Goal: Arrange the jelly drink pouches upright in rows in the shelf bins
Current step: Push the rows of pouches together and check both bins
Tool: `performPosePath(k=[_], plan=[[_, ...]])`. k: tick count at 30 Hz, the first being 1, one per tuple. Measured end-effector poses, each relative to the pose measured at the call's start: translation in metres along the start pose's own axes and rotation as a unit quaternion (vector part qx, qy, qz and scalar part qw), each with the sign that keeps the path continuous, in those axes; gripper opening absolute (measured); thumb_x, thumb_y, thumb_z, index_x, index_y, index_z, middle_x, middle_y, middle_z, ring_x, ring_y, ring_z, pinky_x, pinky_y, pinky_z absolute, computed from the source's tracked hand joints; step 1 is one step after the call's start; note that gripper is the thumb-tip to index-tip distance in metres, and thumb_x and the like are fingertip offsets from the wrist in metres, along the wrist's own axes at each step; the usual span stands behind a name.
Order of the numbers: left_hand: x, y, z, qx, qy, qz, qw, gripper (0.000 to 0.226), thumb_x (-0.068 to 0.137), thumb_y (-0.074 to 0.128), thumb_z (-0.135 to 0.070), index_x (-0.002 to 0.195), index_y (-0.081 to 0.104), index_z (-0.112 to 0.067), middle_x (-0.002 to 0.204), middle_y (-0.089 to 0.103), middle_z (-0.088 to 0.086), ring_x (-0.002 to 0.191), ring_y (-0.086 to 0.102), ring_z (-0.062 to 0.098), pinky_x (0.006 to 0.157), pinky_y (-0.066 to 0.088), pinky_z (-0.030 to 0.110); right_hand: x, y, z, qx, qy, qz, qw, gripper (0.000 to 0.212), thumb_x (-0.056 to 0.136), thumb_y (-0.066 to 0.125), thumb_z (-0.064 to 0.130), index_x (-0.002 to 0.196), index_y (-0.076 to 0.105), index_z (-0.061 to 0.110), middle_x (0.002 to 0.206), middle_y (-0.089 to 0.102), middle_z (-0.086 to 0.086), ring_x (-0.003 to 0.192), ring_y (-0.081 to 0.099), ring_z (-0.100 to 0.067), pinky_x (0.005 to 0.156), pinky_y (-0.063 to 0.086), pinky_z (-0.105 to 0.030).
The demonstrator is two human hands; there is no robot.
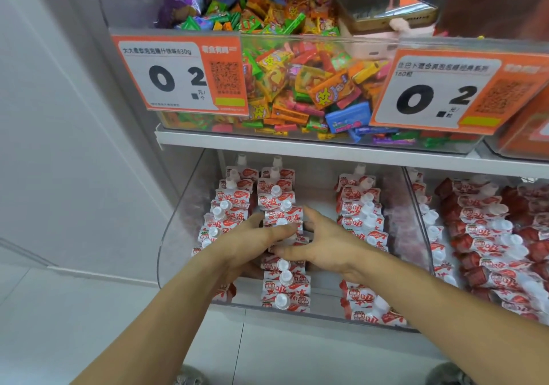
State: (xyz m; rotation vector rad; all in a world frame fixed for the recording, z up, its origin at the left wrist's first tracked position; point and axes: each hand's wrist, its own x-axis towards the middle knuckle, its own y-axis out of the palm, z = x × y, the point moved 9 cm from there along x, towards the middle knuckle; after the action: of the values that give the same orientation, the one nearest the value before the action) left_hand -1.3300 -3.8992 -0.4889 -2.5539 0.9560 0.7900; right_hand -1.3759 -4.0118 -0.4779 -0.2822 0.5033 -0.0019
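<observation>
L hand (pixel 255 236) & R hand (pixel 323 242) extended, fingers straight.

Retail shop, snack or candy aisle. White shelving unit (pixel 297 144) holds clear plastic bins (pixel 178 221) of bulk goods: upper bin heaped with small bright wrapped candies (pixel 297 87), lower bins filled with rows of identical red-and-white jelly drink pouches (pixel 285 283). Orange price tags (pixel 178 72) with large "0.2" figures, product names and QR codes clip to the bin fronts. Pale tiled floor (pixel 59 325) below.

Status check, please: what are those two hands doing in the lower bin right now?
Left hand and right hand, fingers straight, press either side of the middle row of pouches in the clear bin. Pouches upright in three rows. Nothing in the way.
</observation>
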Motion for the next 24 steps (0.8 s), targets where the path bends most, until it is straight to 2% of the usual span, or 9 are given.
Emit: performPosePath(k=[3, 5, 9, 13, 16, 18, 21, 22, 24], plan=[[0.006, -0.009, -0.003, 0.062, 0.002, -0.018, 0.998, 0.089, 0.066, 0.073, -0.063, 0.141, 0.036, -0.032, 0.132, 0.058, -0.004, 0.113, 0.062, 0.023, 0.096, 0.051, 0.047, 0.001, -0.009, 0.000, 0.001, 0.018, -0.008, 1.000, 0.094, 0.072, 0.088, 0.017, 0.147, 0.032, 0.029, 0.123, 0.053, 0.022, 0.104, 0.053, 0.003, 0.084, 0.045, -0.012], [0.012, -0.012, -0.009, 0.071, 0.023, -0.030, 0.997, 0.101, 0.058, 0.076, -0.064, 0.143, 0.031, -0.034, 0.136, 0.054, -0.009, 0.119, 0.056, 0.018, 0.104, 0.045, 0.043, 0.005, -0.015, 0.000, -0.008, 0.022, -0.024, 0.999, 0.115, 0.067, 0.091, 0.022, 0.156, 0.018, 0.026, 0.144, 0.046, 0.015, 0.122, 0.051, -0.006, 0.096, 0.046, -0.019], [0.020, -0.009, -0.017, 0.012, 0.066, -0.033, 0.997, 0.070, 0.074, 0.080, -0.041, 0.132, 0.044, -0.028, 0.119, 0.065, -0.009, 0.107, 0.064, 0.012, 0.100, 0.049, 0.037, 0.006, -0.007, 0.006, -0.009, -0.005, -0.014, 1.000, 0.093, 0.075, 0.086, 0.019, 0.149, 0.032, 0.037, 0.127, 0.052, 0.024, 0.119, 0.054, -0.001, 0.082, 0.041, -0.008], [0.022, -0.004, -0.018, -0.011, 0.080, -0.007, 0.997, 0.066, 0.077, 0.077, -0.035, 0.134, 0.045, -0.024, 0.118, 0.067, -0.006, 0.108, 0.065, 0.014, 0.101, 0.048, 0.039, 0.006, 0.002, -0.001, 0.051, -0.021, 0.037, 0.998, 0.090, 0.078, 0.083, 0.009, 0.146, 0.034, 0.045, 0.115, 0.055, 0.029, 0.109, 0.055, 0.007, 0.081, 0.044, -0.008], [0.024, -0.011, -0.022, -0.052, 0.091, -0.046, 0.993, 0.063, 0.087, 0.066, -0.043, 0.140, 0.039, -0.023, 0.131, 0.059, -0.006, 0.118, 0.058, 0.016, 0.105, 0.044, 0.040, 0.008, -0.010, -0.007, 0.230, 0.012, -0.012, 0.973, 0.083, 0.083, 0.064, -0.014, 0.149, 0.038, 0.029, 0.127, 0.061, 0.009, 0.109, 0.062, -0.011, 0.094, 0.053, -0.032], [0.030, -0.020, -0.025, -0.066, 0.093, -0.083, 0.990, 0.079, 0.078, 0.060, -0.064, 0.144, 0.037, -0.028, 0.139, 0.053, -0.007, 0.126, 0.052, 0.018, 0.110, 0.037, 0.045, 0.007, -0.025, -0.009, 0.289, 0.022, -0.106, 0.951, 0.073, 0.087, 0.061, -0.003, 0.151, 0.036, 0.023, 0.147, 0.048, -0.003, 0.127, 0.052, -0.025, 0.110, 0.042, -0.045], [0.049, -0.023, -0.018, -0.094, 0.070, -0.089, 0.989, 0.079, 0.072, 0.056, -0.070, 0.139, 0.045, -0.031, 0.128, 0.063, -0.002, 0.117, 0.060, 0.023, 0.106, 0.042, 0.047, 0.014, -0.019, 0.003, 0.295, 0.017, -0.127, 0.947, 0.029, 0.095, 0.058, 0.032, 0.122, 0.063, 0.024, 0.123, 0.066, -0.001, 0.114, 0.060, -0.019, 0.112, 0.038, -0.040], [0.049, -0.020, -0.020, -0.080, 0.077, -0.087, 0.990, 0.074, 0.079, 0.055, -0.063, 0.143, 0.039, -0.029, 0.131, 0.061, 0.000, 0.118, 0.059, 0.023, 0.105, 0.043, 0.046, 0.019, -0.011, 0.007, 0.269, 0.013, -0.105, 0.957, 0.032, 0.095, 0.056, 0.040, 0.122, 0.063, 0.024, 0.124, 0.067, 0.002, 0.116, 0.060, -0.018, 0.113, 0.036, -0.038], [0.043, -0.013, -0.026, -0.034, 0.097, -0.083, 0.991, 0.068, 0.093, 0.050, -0.052, 0.151, 0.022, -0.029, 0.147, 0.045, -0.001, 0.132, 0.046, 0.022, 0.112, 0.035, 0.044, 0.026, 0.000, 0.014, 0.201, -0.001, -0.068, 0.977, 0.056, 0.099, 0.051, 0.046, 0.149, 0.038, 0.026, 0.143, 0.047, 0.010, 0.138, 0.042, -0.018, 0.116, 0.026, -0.033]])
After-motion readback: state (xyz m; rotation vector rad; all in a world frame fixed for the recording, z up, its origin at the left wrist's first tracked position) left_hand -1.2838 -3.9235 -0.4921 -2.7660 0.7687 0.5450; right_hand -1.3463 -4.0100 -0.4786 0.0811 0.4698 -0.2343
